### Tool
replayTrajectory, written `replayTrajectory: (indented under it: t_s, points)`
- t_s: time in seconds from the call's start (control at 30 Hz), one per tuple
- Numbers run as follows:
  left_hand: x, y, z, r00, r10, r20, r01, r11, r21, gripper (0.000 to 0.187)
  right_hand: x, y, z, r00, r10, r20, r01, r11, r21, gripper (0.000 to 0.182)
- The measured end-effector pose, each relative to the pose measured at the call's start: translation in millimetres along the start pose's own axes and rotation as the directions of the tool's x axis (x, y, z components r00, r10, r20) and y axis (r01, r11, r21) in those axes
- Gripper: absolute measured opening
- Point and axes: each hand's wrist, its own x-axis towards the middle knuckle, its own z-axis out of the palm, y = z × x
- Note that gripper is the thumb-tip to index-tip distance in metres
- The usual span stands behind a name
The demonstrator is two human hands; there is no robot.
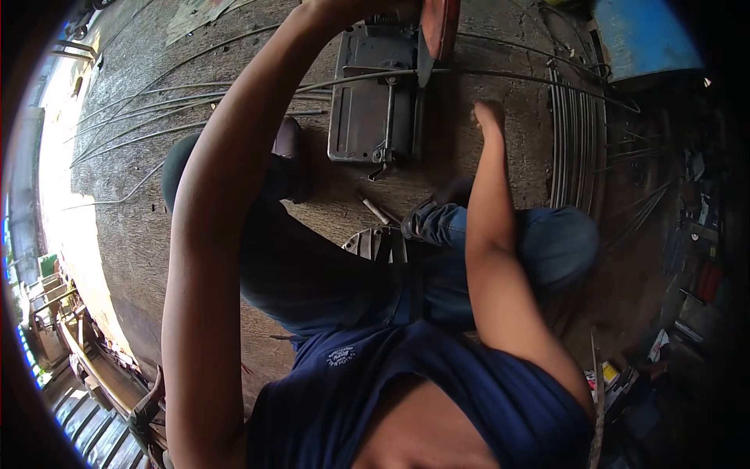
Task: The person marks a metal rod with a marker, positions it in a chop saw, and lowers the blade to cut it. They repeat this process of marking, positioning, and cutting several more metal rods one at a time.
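A cut-off saw with a dark metal base (363, 117) and a red blade guard (440, 27) stands on the floor in front of me. A long thin metal rod (516, 74) lies across it under the disc (425, 64). My left hand (348, 6) reaches to the top of the saw beside the guard; the frame edge cuts it off and hides its fingers. To the right of the base, my right hand (489, 117) is closed, below the rod and apart from it. Whether it holds anything small I cannot make out.
Several long rods (156, 105) lie on the floor at left, and a bundle of rods (574, 141) lies at right. A blue panel (644, 39) is at upper right. A short metal piece (375, 211) lies between my feet. Dim clutter (695, 234) lines the right side.
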Motion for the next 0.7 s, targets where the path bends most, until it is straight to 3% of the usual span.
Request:
replayTrajectory:
  t_s: [0.07, 0.17, 0.23, 0.27, 0.3, 0.33, 0.37, 0.43, 0.47, 0.53, 0.57, 0.6, 0.63, 0.7]
  points:
    - [0, 2, -2, 0.998, -0.059, 0.032, 0.061, 0.996, -0.065, 0.069, 56, -2, -6, 0.921, -0.367, -0.132, 0.301, 0.883, -0.36, 0.034]
    - [1, 0, 3, 0.999, 0.022, -0.033, -0.024, 0.997, -0.079, 0.077, 72, -36, -9, 0.843, -0.496, -0.21, 0.442, 0.86, -0.254, 0.047]
    - [2, 8, 2, 1.0, -0.012, 0.005, 0.012, 1.0, -0.015, 0.082, 95, -47, -8, 0.655, -0.743, 0.137, 0.726, 0.569, -0.385, 0.059]
    - [2, 11, 4, 0.999, -0.001, -0.039, -0.001, 0.999, -0.045, 0.083, 110, -35, 1, 0.638, -0.758, 0.134, 0.741, 0.558, -0.373, 0.059]
    - [9, 14, -1, 0.996, 0.025, -0.086, -0.029, 0.999, -0.043, 0.084, 136, -27, 17, 0.586, -0.766, 0.263, 0.777, 0.44, -0.45, 0.066]
    - [8, 13, -3, 0.999, -0.035, 0.003, 0.035, 0.997, -0.069, 0.084, 149, -22, 29, 0.555, -0.733, 0.393, 0.792, 0.321, -0.52, 0.072]
    - [7, 15, -5, 1.0, -0.028, 0.01, 0.028, 0.999, -0.04, 0.084, 146, -26, 30, 0.532, -0.75, 0.393, 0.808, 0.311, -0.5, 0.072]
    - [8, 20, -4, 0.999, 0.023, -0.033, -0.023, 1.0, 0.005, 0.082, 128, -28, 27, 0.687, -0.658, 0.308, 0.716, 0.543, -0.438, 0.081]
    - [12, 22, -6, 0.999, -0.037, 0.04, 0.035, 0.999, 0.034, 0.081, 124, -32, 27, 0.685, -0.664, 0.299, 0.72, 0.557, -0.414, 0.081]
    - [15, 29, -4, 0.999, -0.004, 0.047, 0.003, 1.0, 0.023, 0.08, 121, -39, 19, 0.766, -0.494, 0.41, 0.642, 0.57, -0.513, 0.087]
    - [18, 33, -5, 0.999, 0.002, 0.036, -0.002, 1.0, 0.007, 0.079, 120, -34, 21, 0.771, -0.498, 0.397, 0.637, 0.587, -0.499, 0.087]
    - [14, 25, 4, 0.993, 0.073, -0.087, -0.072, 0.997, 0.012, 0.077, 119, -29, 24, 0.713, -0.644, 0.279, 0.679, 0.533, -0.505, 0.086]
    - [9, 14, 7, 0.993, 0.083, -0.081, -0.082, 0.997, 0.013, 0.077, 117, -24, 29, 0.622, -0.766, 0.163, 0.712, 0.467, -0.524, 0.085]
    - [7, 8, 5, 0.997, 0.073, -0.011, -0.073, 0.997, -0.007, 0.077, 76, -43, 0, 0.648, -0.719, 0.253, 0.727, 0.484, -0.486, 0.082]
